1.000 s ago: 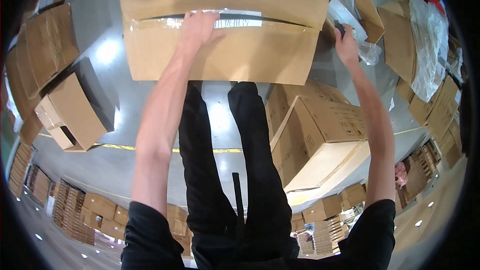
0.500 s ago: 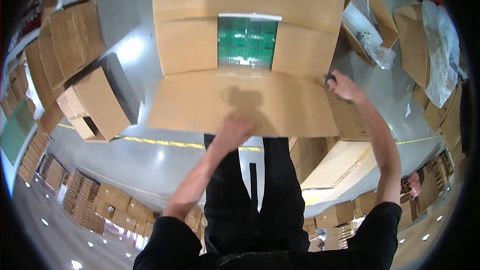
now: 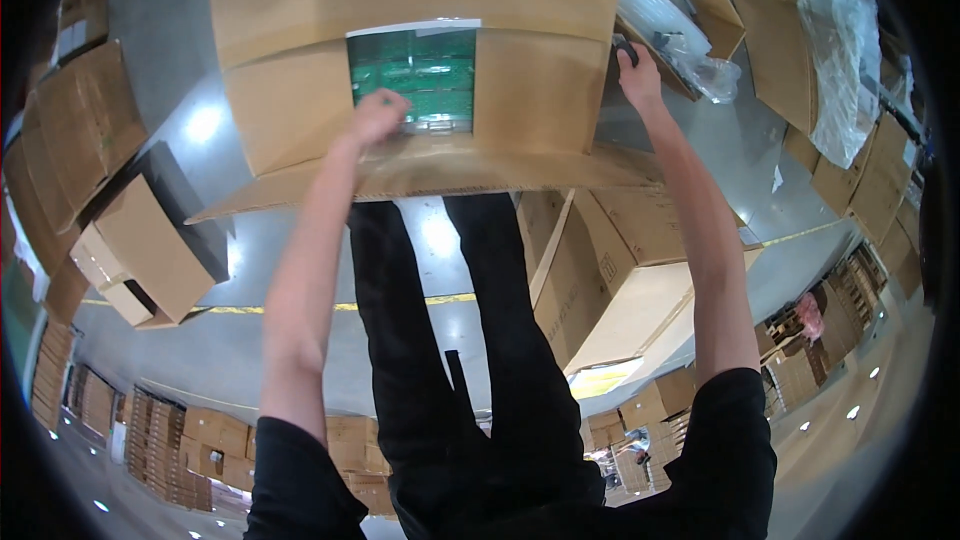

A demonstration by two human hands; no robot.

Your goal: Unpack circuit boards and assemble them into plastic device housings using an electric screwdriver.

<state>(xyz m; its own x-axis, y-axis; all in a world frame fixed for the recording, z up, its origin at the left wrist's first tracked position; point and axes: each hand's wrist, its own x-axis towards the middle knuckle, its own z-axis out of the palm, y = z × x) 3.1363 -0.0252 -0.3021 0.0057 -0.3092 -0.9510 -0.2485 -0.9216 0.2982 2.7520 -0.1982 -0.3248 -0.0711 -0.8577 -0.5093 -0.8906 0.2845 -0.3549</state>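
Our right hand (image 3: 640, 80) is closed around a small dark tool (image 3: 626, 50), just beside the right side of the large cardboard box (image 3: 535, 5); what kind of tool it is, we cannot tell. Our left hand (image 3: 381, 116), with its fingers curled, is in front of the shiny green packs (image 3: 425, 75). Whether these fingers grip or touch anything, we cannot tell.

The large box is directly before us, and the packs lie inside it, seen through a gap between the left inner flap (image 3: 290, 105) and the right inner flap (image 3: 535, 90). The lower flap (image 3: 500, 176) sticks out toward us, above our legs.

To work well here, we should turn the tool's end away from our left arm, hold the lower flap down from our wrist, and fold both inner flaps outward rather than force the packs through the gap.

Further right, an open box (image 3: 733, 25) holds clear plastic wrap (image 3: 715, 80).
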